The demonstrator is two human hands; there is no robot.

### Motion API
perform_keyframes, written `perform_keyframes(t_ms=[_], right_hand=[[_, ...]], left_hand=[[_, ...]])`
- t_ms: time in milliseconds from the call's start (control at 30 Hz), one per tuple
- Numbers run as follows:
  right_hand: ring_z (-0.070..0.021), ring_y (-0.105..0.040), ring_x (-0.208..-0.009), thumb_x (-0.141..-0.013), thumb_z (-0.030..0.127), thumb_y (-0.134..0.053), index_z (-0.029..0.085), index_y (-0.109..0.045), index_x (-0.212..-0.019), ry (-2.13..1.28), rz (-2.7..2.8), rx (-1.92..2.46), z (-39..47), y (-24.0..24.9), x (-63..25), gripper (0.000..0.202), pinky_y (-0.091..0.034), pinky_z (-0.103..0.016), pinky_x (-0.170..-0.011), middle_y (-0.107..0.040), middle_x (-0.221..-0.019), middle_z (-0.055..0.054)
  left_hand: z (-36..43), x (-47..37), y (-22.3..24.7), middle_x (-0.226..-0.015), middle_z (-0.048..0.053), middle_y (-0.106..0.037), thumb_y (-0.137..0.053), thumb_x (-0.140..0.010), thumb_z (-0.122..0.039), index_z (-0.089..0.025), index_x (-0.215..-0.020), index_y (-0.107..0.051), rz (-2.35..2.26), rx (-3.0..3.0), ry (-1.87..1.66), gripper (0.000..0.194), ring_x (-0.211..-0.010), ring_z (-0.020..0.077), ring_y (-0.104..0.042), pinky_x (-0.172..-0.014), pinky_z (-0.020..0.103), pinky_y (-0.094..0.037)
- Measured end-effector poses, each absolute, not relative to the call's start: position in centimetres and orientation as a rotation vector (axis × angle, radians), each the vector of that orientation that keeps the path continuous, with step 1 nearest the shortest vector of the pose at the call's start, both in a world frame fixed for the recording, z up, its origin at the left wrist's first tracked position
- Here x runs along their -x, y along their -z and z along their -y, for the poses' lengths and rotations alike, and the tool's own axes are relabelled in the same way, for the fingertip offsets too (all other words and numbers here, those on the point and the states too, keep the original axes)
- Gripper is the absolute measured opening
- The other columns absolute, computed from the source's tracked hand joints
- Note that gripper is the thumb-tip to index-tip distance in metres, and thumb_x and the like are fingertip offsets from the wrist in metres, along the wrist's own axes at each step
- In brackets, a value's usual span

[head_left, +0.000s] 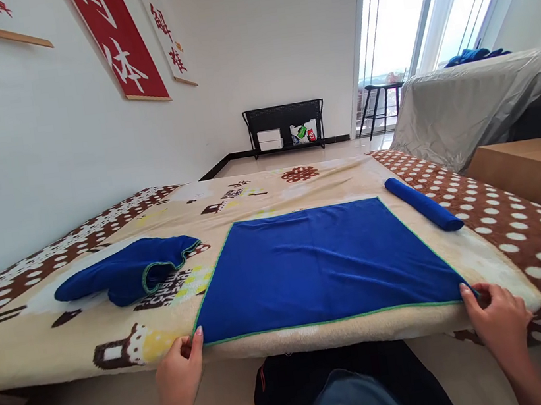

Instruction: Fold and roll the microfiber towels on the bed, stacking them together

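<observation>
A blue cloth point(314, 270) with green stitched edging lies spread nearly flat before me, with a few wrinkles on its right half. My left hand point(180, 360) pinches its near left corner between thumb and fingers. At the near right corner, my right hand point(497, 312) grips the cloth in the same way. To the left rests a crumpled blue cloth point(129, 267), also edged in green. A rolled blue cloth point(423, 203) lies at a slant beyond the right edge of the spread one.
A cream and brown patterned blanket point(260, 197) covers the table. A cardboard box point(525, 169) and a plastic-covered piece of furniture point(477, 102) stand on the right. Against the far wall is a black rack point(284, 121); a stool point(382, 105) stands by the window.
</observation>
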State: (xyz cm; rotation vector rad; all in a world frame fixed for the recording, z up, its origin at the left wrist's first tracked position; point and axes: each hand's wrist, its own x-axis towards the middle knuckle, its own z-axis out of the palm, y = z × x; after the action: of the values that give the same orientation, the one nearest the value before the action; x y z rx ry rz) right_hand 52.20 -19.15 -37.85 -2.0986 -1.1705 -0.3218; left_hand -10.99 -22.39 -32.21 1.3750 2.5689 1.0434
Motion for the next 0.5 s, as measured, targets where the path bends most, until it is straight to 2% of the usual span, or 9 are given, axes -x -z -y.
perform_keyframes(t_ms=[133, 267, 500], right_hand=[[-0.0378, -0.059, -0.098, -0.081, 0.07, -0.037, 0.023, -0.059, -0.083, 0.159, 1.156, 2.1, 19.0, 37.6, -53.1, 0.052, -0.043, -0.054, -0.087, -0.067, -0.087, -0.012], [-0.0344, -0.063, -0.081, -0.073, 0.074, -0.046, 0.024, -0.059, -0.078, -0.036, 1.092, 2.092, 19.2, 37.4, -54.6, 0.052, -0.046, -0.047, -0.073, -0.067, -0.077, -0.009], [-0.0305, -0.061, -0.064, -0.07, 0.074, -0.049, 0.025, -0.061, -0.075, -0.146, 1.079, 2.121, 20.0, 36.8, -55.0, 0.051, -0.043, -0.042, -0.06, -0.066, -0.066, -0.007]], left_hand=[[22.8, 12.0, 33.0, -0.057, -0.002, -0.051, -0.057, -0.074, -0.068, -0.027, -0.068, -0.058, -2.34, -1.202, -1.245, 0.041, -0.059, 0.0216, -0.052, -0.06, 0.032, -0.041], [23.0, 12.6, 33.2, -0.061, -0.003, -0.049, -0.063, -0.071, -0.068, -0.025, -0.069, -0.058, -2.151, -1.09, -1.473, 0.043, -0.06, 0.0181, -0.047, -0.057, 0.029, -0.039], [23.1, 12.9, 32.9, -0.062, -0.004, -0.051, -0.056, -0.073, -0.074, -0.025, -0.07, -0.058, -2.223, -1.092, -1.492, 0.049, -0.059, 0.0165, -0.048, -0.056, 0.028, -0.041]])
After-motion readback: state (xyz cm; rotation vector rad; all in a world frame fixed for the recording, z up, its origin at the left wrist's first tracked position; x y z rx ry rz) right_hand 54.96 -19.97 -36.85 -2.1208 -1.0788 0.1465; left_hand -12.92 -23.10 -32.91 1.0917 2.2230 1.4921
